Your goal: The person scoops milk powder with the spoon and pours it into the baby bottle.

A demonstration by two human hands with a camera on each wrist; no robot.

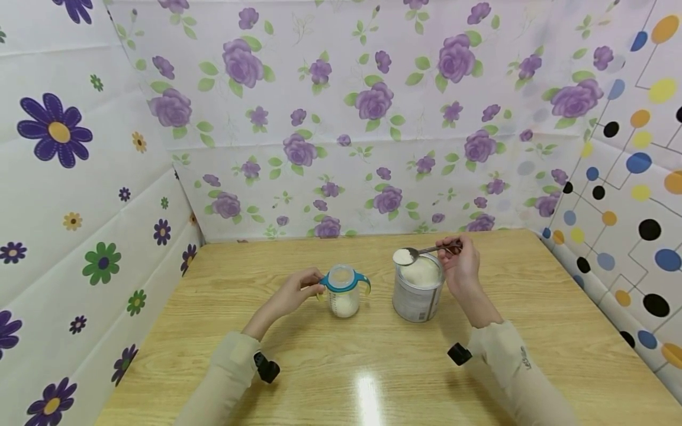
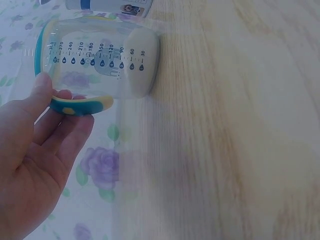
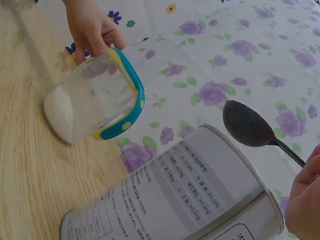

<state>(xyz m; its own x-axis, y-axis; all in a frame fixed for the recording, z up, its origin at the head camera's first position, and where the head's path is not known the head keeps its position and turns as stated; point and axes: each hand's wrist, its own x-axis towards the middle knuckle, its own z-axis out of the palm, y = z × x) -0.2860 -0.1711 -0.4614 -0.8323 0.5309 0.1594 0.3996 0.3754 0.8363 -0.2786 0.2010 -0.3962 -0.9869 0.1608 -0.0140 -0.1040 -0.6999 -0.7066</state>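
Observation:
With my left hand (image 1: 296, 291) I pinch one handle (image 2: 80, 106) of a clear baby bottle (image 1: 343, 300) that stands upright on the table. Its collar and handles are teal and yellow, its top is uncapped, and white powder lies in the bottom, up to roughly the 60 mark in the left wrist view. My right hand (image 1: 462, 269) holds a dark metal spoon (image 3: 248, 124) by its handle. The spoon's bowl carries a heap of white powder (image 1: 403, 257) above the left rim of an opened milk powder can (image 1: 417, 300), which is well filled with powder.
The wooden table (image 1: 319, 367) runs up to a rose-printed cloth (image 1: 341, 118) at the back. Patterned cloths also hang at the left (image 1: 80, 236) and right (image 1: 629, 195). The can stands just right of the bottle, with a short gap between them.

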